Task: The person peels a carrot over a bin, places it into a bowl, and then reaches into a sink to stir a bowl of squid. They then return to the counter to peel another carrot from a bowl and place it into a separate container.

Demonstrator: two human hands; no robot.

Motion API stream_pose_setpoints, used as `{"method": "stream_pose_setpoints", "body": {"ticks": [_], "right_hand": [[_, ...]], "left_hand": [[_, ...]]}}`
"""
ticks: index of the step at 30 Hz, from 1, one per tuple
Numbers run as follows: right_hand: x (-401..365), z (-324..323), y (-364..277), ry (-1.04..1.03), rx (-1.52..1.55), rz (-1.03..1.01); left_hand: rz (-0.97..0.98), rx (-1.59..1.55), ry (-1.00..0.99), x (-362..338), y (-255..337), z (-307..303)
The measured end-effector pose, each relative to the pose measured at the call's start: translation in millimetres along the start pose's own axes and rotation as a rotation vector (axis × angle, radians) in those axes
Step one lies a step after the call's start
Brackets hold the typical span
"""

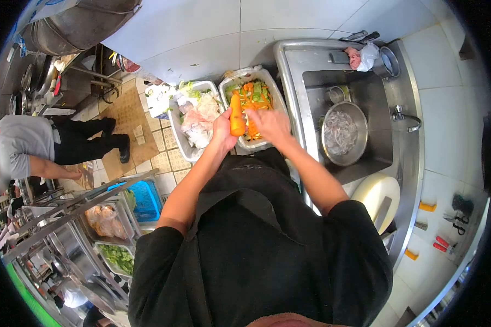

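Observation:
My left hand (pixel 223 131) is wrapped round a thick orange carrot (pixel 237 115), which points away from me. Just right of the carrot is my right hand (pixel 271 125), blurred by motion, with its fingers curled. What it holds, if anything, is hidden. Beneath both hands stands a grey bin (pixel 281 103) holding orange peelings (pixel 259 98) and green scraps. Beside it on the left, a second white bin (pixel 177 128) contains pale plastic bags and leafy scraps.
At right, a metal sink (pixel 294 82) holds a steel bowl (pixel 364 122) of greyish pieces in liquid. A knife (pixel 383 211) lies on a round white board (pixel 394 196). At left, a person in grey (pixel 24 139) bends forward. A blue basket (pixel 148 201) stands by the shelving.

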State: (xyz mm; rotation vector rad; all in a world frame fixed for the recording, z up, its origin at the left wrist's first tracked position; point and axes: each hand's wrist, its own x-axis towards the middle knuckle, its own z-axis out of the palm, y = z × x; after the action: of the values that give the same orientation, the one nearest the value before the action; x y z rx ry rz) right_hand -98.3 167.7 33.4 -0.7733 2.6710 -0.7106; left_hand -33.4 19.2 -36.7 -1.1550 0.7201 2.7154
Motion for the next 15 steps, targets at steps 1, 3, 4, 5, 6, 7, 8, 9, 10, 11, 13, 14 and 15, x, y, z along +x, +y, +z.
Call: {"method": "stream_pose_setpoints", "body": {"ticks": [1, 3, 4, 5, 6, 7, 8, 9, 10, 11, 13, 14, 15], "right_hand": [[-11, 10, -2, 0.024, 0.01, -0.015], [-19, 19, -2, 0.046, 0.016, -0.022], [-21, 21, -2, 0.046, 0.013, -0.013], [-22, 23, -1, 0.047, 0.01, -0.005], [-23, 26, 2, 0.043, 0.015, -0.02], [-23, 29, 6, 0.04, 0.021, -0.035], [-22, 34, 9, 0.04, 0.028, -0.05], [-15, 41, 15, 0.01, -0.011, 0.011], [0, 48, 23, -0.021, -0.052, 0.075], [16, 52, 33, -0.051, -0.092, 0.141], [47, 51, 49, -0.072, -0.099, 0.203], [59, 44, 54, -0.071, -0.102, 0.224], [70, 32, 57, -0.068, -0.106, 0.244]], "left_hand": [[0.013, -0.032, -0.024, 3, -1, 0], [0.019, -0.062, 0.024, 8, -4, 0], [0.021, -0.075, 0.05, 9, -6, -1], [0.018, -0.067, 0.064, 9, -8, -2], [0.015, -0.059, 0.078, 7, -9, -2], [0.013, -0.048, 0.092, 5, -9, -2], [-0.003, 0.009, 0.08, 1, -8, -2], [-0.02, 0.067, 0.066, -10, -6, 2], [-0.04, 0.124, 0.051, -20, -5, 5], [-0.055, 0.131, 0.038, -26, -6, 8], [-0.088, 0.143, 0.018, -39, -8, 9], [-0.093, 0.139, -0.023, -46, -8, 9], [-0.096, 0.135, -0.065, -51, -7, 9]]}}
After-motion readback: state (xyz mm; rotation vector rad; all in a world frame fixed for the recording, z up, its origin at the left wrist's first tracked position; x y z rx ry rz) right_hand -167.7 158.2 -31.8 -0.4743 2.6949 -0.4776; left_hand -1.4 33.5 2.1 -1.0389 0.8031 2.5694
